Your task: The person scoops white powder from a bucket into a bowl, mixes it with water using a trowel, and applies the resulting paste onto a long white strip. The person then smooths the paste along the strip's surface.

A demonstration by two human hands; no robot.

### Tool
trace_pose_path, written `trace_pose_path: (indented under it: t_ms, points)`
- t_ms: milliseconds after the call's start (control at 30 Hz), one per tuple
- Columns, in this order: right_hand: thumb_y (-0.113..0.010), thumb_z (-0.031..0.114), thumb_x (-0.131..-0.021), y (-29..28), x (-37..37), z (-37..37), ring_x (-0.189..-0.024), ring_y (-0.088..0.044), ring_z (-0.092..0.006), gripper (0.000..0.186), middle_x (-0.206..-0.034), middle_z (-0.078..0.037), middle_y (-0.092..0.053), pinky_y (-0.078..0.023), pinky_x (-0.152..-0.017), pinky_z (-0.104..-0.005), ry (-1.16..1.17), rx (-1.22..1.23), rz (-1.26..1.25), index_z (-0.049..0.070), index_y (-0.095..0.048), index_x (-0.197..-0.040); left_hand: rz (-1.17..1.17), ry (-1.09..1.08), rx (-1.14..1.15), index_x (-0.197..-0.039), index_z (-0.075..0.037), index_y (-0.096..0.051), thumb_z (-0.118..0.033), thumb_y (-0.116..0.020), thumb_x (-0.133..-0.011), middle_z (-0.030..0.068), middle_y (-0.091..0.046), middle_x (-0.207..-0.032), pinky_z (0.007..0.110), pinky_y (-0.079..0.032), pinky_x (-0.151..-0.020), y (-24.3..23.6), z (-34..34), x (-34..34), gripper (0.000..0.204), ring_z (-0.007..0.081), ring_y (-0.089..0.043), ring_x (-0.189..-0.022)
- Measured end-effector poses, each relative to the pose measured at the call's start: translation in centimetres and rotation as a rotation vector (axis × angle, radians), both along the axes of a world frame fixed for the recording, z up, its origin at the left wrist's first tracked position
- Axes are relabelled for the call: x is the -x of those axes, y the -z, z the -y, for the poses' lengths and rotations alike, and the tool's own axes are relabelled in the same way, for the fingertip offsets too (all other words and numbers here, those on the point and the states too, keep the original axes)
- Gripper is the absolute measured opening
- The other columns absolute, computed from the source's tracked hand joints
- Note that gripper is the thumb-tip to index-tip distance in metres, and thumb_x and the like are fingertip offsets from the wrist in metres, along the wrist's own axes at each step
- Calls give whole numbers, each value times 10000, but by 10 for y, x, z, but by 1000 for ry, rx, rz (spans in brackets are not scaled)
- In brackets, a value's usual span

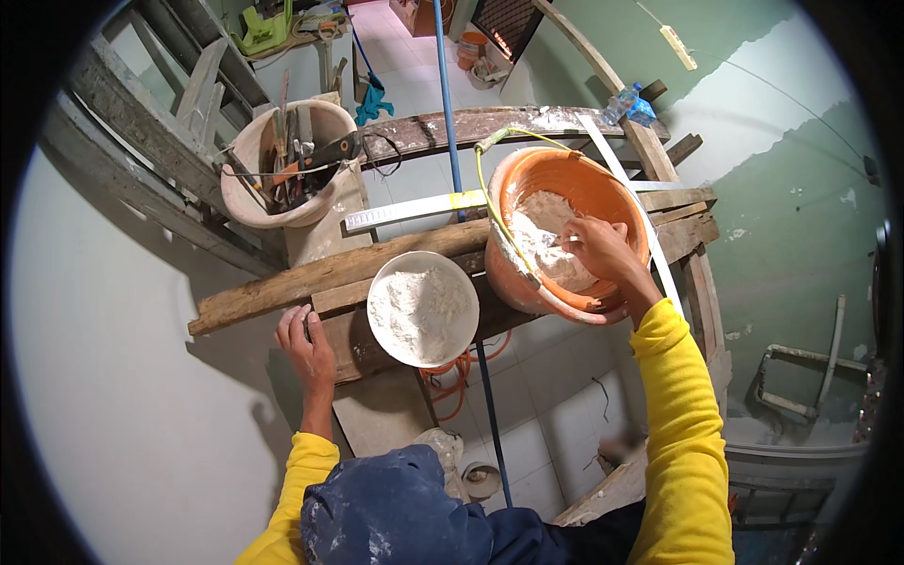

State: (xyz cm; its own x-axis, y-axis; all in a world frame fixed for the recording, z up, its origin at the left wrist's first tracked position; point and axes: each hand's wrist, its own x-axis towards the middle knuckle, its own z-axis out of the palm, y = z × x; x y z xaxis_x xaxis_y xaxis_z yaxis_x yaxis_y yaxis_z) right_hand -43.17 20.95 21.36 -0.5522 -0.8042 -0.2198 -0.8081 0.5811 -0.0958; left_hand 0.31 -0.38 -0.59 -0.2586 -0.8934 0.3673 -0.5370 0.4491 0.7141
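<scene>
My right hand (603, 250) reaches into an orange bucket (527, 179) with a yellow-green handle. Its fingers are closed just above white powder (556, 268); whatever they grip is hidden. Left of the bucket, a round white tub (381, 344) holds more white, lumpy powder (424, 311). Both containers stand on wooden planks (377, 259). At the planks' left end my left hand (309, 356) is curled beside the wood. A small dark bit shows between its thumb and finger, too unclear to name.
A pale bucket (250, 212) of hand tools stands at the back left near a metal ladder (141, 122). A long metal straightedge (414, 209) lies behind the planks. An upright blue pole (447, 104) passes between the boards. Plastic bottles (621, 102) sit at the far right.
</scene>
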Motion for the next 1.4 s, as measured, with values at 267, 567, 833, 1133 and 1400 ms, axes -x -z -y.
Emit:
trace_pose_path:
  t_ms: [267,567,833,1133,1400]
  points:
    - [-748,212,-985,-48,-7,-31,-1100,-731,-314,168,-1094,-118,-785,-482,-999,-448,104,184,-14,96,-759,-1106,12,6,8,-1241,-5,-723,-225,-610,-1094,162,-640,-1300,505,-430,-1123,-4,-2,4,288,362,-557,-1269]
    - [-764,117,-969,-103,-101,-42,-889,-752,-352,160,-1033,-169,-755,-577,-793,-437,69,448,-5,64,-741,-1118,17,-16,61,-1194,-27,-744,-203,-653,-1057,156,-673,-1268,491,-433,-1113,-1,2,2,241,359,-576,-1236]
    - [-736,155,-970,-49,-212,-23,-887,-706,-421,135,-976,-164,-714,-560,-781,-517,-45,293,156,96,-727,-1092,-20,-22,27,-1195,-32,-744,-211,-654,-1061,152,-664,-1284,484,-422,-1119,-3,-2,3,241,351,-570,-1238]
    - [-551,257,-1097,19,-213,-22,-924,-699,-495,267,-971,-274,-737,-532,-792,-588,72,187,412,34,-697,-1115,-43,-5,14,-1209,-21,-734,-229,-642,-1073,157,-659,-1281,490,-424,-1114,-2,-1,2,265,355,-570,-1227]
    - [-585,222,-1098,-3,-209,-20,-874,-694,-473,238,-918,-248,-725,-534,-771,-529,123,202,485,15,-697,-1126,-26,-3,11,-1209,-22,-737,-234,-636,-1077,156,-658,-1283,488,-426,-1114,-4,0,4,269,357,-567,-1231]
